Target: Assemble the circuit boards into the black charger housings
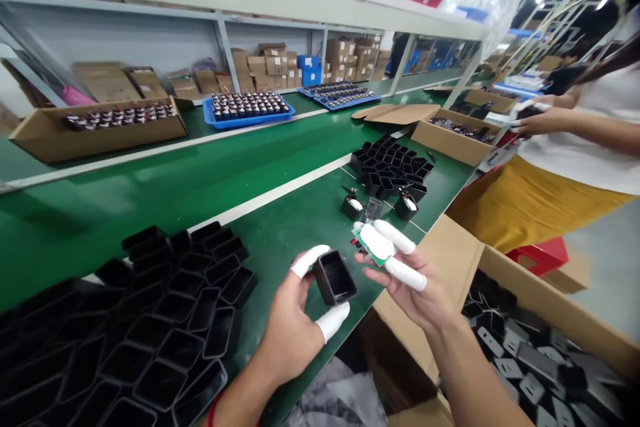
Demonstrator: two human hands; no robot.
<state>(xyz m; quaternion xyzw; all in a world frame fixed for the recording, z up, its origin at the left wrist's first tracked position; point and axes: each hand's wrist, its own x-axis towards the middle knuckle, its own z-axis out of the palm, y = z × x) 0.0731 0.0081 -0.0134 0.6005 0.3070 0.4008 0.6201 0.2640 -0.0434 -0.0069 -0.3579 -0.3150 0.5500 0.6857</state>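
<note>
Partly hidden — green board (361,235) behind right hand (405,280) | left hand (295,320) grips black case (335,277)

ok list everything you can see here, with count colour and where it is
open shells: many, black, heaped on belt at near left
shell: one, black, in left hand
circuit board: one, green with white pad, in right hand
second shell pile: many, black, belt mid right
trays: two, blue, full of parts, far side
cardboard boxes: several, brown, far side and near right
belt: one, green
co-worker: one, white top, yellow skirt, right edge
left hand: white finger covers
right hand: white finger covers
</note>
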